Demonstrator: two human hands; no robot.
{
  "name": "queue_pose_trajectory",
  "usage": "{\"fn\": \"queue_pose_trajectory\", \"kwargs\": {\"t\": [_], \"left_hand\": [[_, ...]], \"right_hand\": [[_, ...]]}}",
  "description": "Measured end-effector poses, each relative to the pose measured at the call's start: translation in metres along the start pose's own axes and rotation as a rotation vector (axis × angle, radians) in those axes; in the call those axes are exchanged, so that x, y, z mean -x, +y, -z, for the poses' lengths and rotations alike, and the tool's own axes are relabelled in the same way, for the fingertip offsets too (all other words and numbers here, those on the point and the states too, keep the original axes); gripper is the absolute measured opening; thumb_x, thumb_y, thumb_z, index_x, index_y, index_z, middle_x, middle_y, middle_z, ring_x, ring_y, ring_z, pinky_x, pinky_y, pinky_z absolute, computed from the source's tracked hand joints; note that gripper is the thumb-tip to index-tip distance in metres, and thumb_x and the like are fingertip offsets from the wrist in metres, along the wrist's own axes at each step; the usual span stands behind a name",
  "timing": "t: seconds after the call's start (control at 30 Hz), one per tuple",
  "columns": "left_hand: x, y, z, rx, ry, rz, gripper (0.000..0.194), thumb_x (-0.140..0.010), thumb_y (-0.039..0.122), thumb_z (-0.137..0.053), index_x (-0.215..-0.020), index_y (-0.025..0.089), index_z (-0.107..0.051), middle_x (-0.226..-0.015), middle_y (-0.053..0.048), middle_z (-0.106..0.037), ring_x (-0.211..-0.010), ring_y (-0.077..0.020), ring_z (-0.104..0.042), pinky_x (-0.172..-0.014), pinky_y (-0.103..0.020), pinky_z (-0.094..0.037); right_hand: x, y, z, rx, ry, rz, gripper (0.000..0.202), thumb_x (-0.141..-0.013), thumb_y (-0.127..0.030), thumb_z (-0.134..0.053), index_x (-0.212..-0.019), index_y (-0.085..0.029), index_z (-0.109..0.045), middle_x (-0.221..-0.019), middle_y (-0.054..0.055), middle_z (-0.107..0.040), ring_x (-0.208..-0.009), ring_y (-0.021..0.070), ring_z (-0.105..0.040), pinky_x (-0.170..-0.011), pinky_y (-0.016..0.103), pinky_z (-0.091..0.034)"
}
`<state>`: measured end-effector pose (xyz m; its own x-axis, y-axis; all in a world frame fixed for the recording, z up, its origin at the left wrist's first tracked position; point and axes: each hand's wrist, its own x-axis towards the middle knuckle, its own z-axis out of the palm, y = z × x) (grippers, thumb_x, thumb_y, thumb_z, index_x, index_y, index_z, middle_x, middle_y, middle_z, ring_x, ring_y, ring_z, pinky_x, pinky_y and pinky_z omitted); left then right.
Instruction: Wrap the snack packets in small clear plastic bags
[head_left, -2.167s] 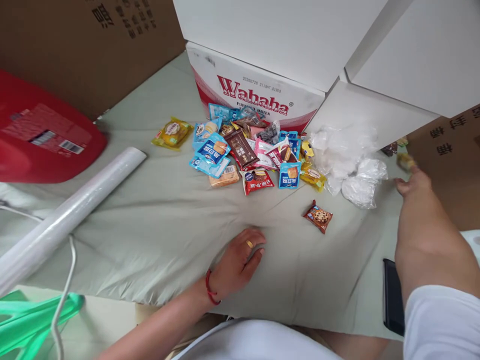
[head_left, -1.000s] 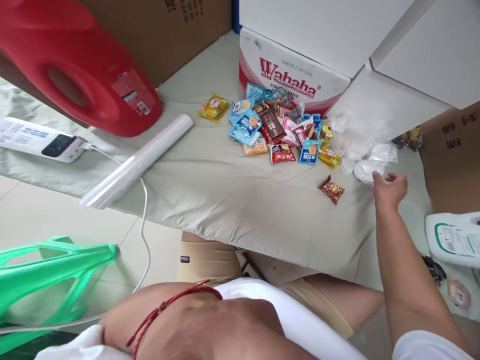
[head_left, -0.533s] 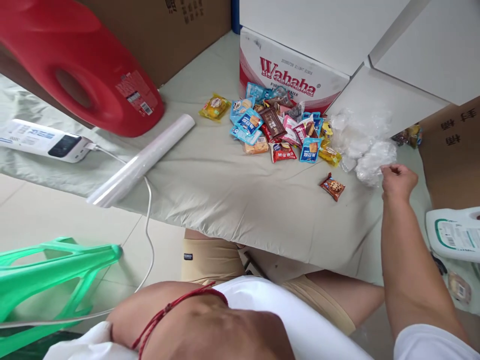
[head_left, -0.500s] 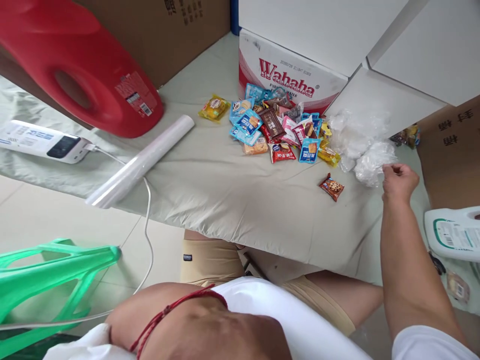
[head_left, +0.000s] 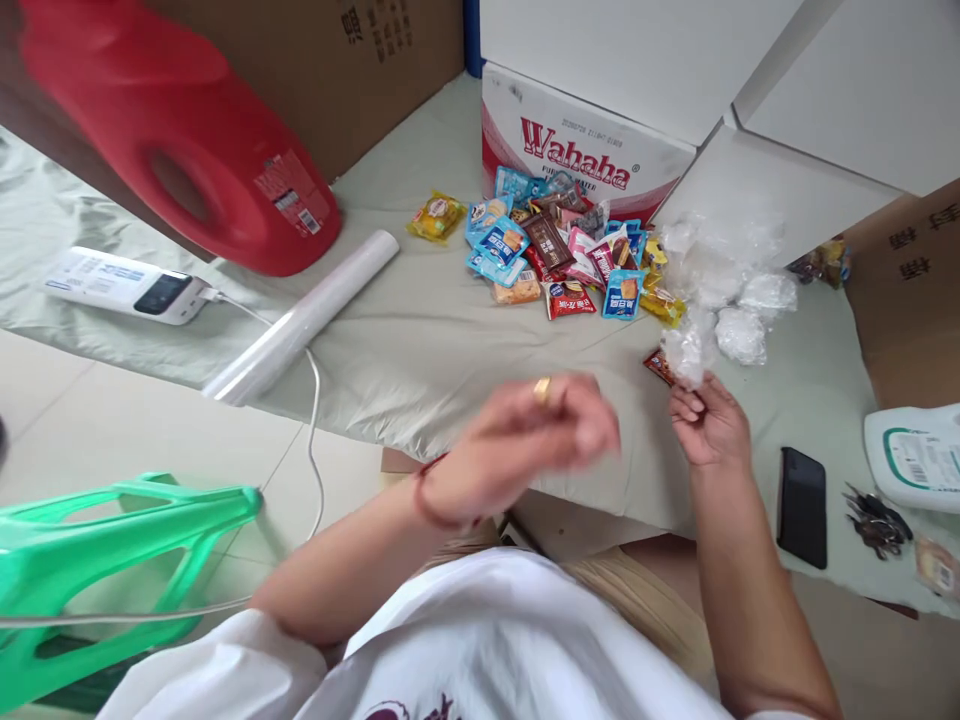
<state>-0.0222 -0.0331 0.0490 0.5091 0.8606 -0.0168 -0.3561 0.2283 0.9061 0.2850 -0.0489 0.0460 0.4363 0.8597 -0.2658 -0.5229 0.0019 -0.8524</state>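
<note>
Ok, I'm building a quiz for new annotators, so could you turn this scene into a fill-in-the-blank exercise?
The left hand wears a gold ____ on one finger.
The crumpled clear plastic is held in the ____ hand.
The box behind the snack pile bears the brand name ____.
The stool is coloured ____.

Missing words: ring; right; Wahaha; green.

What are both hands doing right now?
Left hand: fingers curled, blurred; nothing visible in it, open or closed can't be told.
Right hand: fingertips closed on crumpled clear plastic.
</note>
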Motion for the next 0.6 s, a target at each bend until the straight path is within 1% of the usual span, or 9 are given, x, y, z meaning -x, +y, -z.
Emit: {"fn": "queue_pose_trajectory", "kwargs": {"t": [0.07,0.13,0.17,0.23,0.27,0.3,0.4,0.47,0.6], "left_hand": [[-0.039,0.004,-0.016,-0.030,0.044,0.081,0.034,-0.086,0.051,-0.075,-0.100,0.021,-0.067,-0.085,-0.002,-0.063,-0.079,-0.0141,-0.061,-0.066,-0.025,-0.048],[-0.073,-0.005,-0.026,-0.019,0.079,0.191,0.051,-0.080,0.055,-0.079,-0.114,0.023,-0.062,-0.095,-0.002,-0.062,-0.086,-0.0147,-0.061,-0.069,-0.025,-0.048],[-0.086,-0.013,-0.028,0.024,0.036,0.244,0.057,-0.077,0.057,-0.080,-0.119,0.023,-0.059,-0.102,-0.004,-0.063,-0.090,-0.0158,-0.062,-0.072,-0.027,-0.049],[-0.103,-0.032,-0.025,0.068,-0.101,0.263,0.060,-0.072,0.059,-0.083,-0.112,0.021,-0.061,-0.100,-0.004,-0.064,-0.089,-0.0158,-0.062,-0.076,-0.029,-0.048],[-0.109,-0.041,-0.022,0.063,-0.144,0.235,0.057,-0.070,0.059,-0.084,-0.103,0.019,-0.063,-0.094,-0.003,-0.065,-0.083,-0.0143,-0.061,-0.075,-0.029,-0.047],[-0.113,-0.048,-0.018,0.050,-0.152,0.194,0.053,-0.068,0.058,-0.086,-0.094,0.017,-0.063,-0.086,-0.002,-0.064,-0.077,-0.0123,-0.059,-0.074,-0.028,-0.046],[-0.120,-0.058,-0.003,0.064,-0.027,0.100,0.043,-0.068,0.049,-0.086,-0.078,0.017,-0.059,-0.072,0.003,-0.059,-0.066,-0.0083,-0.050,-0.067,-0.025,-0.041],[-0.124,-0.058,0.005,0.158,0.029,0.090,0.035,-0.067,0.039,-0.084,-0.076,0.017,-0.059,-0.072,0.004,-0.058,-0.066,-0.0082,-0.050,-0.066,-0.024,-0.041],[-0.127,-0.052,0.014,0.395,0.017,0.099,0.025,-0.066,0.026,-0.079,-0.075,0.018,-0.057,-0.084,0.002,-0.064,-0.068,-0.0094,-0.054,-0.066,-0.025,-0.043]], "right_hand": [[0.010,0.018,-0.009,-0.033,-0.040,-0.055,0.029,-0.068,-0.013,-0.082,-0.084,-0.020,-0.060,-0.073,-0.002,-0.059,-0.049,0.0023,-0.037,-0.040,0.010,-0.034],[0.017,0.035,-0.020,-0.038,-0.065,-0.103,0.031,-0.066,-0.015,-0.084,-0.086,-0.020,-0.061,-0.074,-0.002,-0.060,-0.048,0.0017,-0.036,-0.039,0.010,-0.033],[0.019,0.042,-0.025,-0.027,-0.069,-0.126,0.033,-0.064,-0.017,-0.086,-0.086,-0.020,-0.062,-0.074,-0.002,-0.061,-0.047,0.0014,-0.035,-0.038,0.010,-0.031],[0.023,0.052,-0.032,0.029,-0.056,-0.155,0.037,-0.059,-0.022,-0.090,-0.086,-0.019,-0.064,-0.074,-0.002,-0.063,-0.046,0.0006,-0.033,-0.037,0.011,-0.028],[0.023,0.055,-0.034,0.072,-0.031,-0.141,0.040,-0.058,-0.026,-0.092,-0.086,-0.019,-0.064,-0.073,-0.002,-0.063,-0.046,0.0004,-0.032,-0.036,0.011,-0.026],[0.023,0.056,-0.035,0.119,0.013,-0.100,0.042,-0.057,-0.030,-0.093,-0.085,-0.019,-0.065,-0.073,-0.002,-0.063,-0.045,0.0005,-0.033,-0.036,0.012,-0.026],[0.018,0.052,-0.026,0.246,0.181,0.089,0.047,-0.055,-0.042,-0.096,-0.083,-0.019,-0.067,-0.068,-0.006,-0.057,-0.046,0.0016,-0.037,-0.037,0.013,-0.026],[0.012,0.045,-0.015,0.305,0.245,0.173,0.048,-0.054,-0.046,-0.096,-0.084,-0.019,-0.069,-0.067,-0.006,-0.056,-0.047,0.0021,-0.038,-0.038,0.014,-0.026],[0.005,0.034,0.004,0.408,0.264,0.285,0.043,-0.062,-0.048,-0.091,-0.087,-0.018,-0.072,-0.069,-0.003,-0.061,-0.047,0.0037,-0.037,-0.040,0.018,-0.025]]}}
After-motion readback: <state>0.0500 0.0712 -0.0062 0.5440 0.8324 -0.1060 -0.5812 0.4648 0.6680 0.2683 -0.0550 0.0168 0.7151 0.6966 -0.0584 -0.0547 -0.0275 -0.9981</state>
